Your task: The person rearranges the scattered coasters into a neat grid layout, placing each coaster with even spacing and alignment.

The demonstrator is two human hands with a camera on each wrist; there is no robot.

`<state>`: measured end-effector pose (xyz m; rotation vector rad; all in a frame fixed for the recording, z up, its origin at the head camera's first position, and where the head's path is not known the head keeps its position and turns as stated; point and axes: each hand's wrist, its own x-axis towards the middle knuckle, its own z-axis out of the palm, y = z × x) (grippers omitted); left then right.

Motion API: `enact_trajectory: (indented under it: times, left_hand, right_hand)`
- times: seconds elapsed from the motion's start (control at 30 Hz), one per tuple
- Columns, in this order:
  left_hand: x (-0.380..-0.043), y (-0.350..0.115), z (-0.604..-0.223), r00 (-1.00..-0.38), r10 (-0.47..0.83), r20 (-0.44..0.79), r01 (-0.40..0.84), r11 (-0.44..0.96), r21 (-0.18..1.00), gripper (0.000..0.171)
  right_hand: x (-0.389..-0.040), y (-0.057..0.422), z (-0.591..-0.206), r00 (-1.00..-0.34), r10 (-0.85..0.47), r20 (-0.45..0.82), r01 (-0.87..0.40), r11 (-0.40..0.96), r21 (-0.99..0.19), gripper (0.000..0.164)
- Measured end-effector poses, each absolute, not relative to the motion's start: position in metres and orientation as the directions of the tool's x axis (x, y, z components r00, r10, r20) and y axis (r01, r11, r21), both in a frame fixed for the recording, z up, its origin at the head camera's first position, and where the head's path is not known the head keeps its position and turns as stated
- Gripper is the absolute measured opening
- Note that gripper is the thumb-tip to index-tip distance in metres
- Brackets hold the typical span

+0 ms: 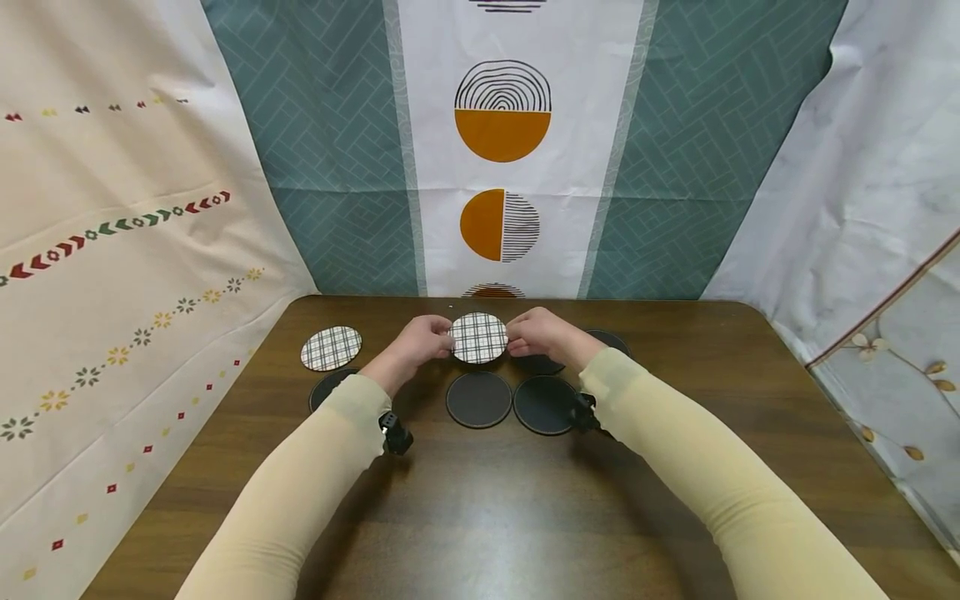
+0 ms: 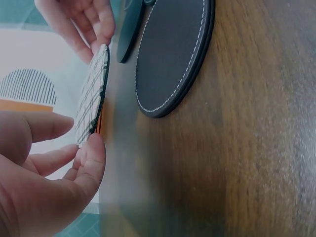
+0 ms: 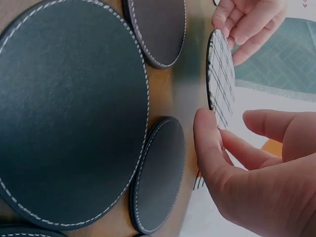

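On the table (image 1: pixel 480 508), the near row shows three dark coasters lying flat: one at left (image 1: pixel 326 387), partly covered by the left sleeve (image 1: pixel 292 483); one in the middle (image 1: pixel 479 400); one at right (image 1: pixel 545 405), just beside the middle one. Farther off, two more dark coasters lie partly hidden by the right hand and wrist, one near the fingers (image 1: pixel 536 365) and one farther right (image 1: pixel 611 340).

In the far row, a plaid coaster (image 1: pixel 331 348) rests at far left and looks done with. Between the hands is the held coaster (image 1: pixel 480 337), also plaid, beyond the middle dark one. It appears raised and tilted, so setting it down seems left to do. The left hand (image 1: pixel 420 340) pinches its left edge between thumb and fingers; the right hand (image 1: pixel 547 333) pinches its right edge likewise. I judge the work partway along; whether the dark coasters await handling, I cannot tell.

Counted: five dark coasters in the head view, plus a stitched edge (image 3: pixel 27 229) in the right wrist view that may be a sixth; two plaid ones, one resting and one held; two hands, both on the same coaster.
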<state>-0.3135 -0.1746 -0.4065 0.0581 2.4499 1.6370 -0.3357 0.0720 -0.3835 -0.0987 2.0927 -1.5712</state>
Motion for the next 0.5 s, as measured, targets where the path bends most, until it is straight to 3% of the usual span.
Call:
enact_trajectory:
  times: [0.5]
  left_hand:
    - [-0.317, -0.168, -0.414, -0.963, 0.158, -0.219, -0.139, 0.406, 0.903, 0.047]
  right_hand:
    - [-0.344, 0.078, -0.397, -0.849, -0.355, -0.392, 0.265, 0.356, -0.896, 0.050]
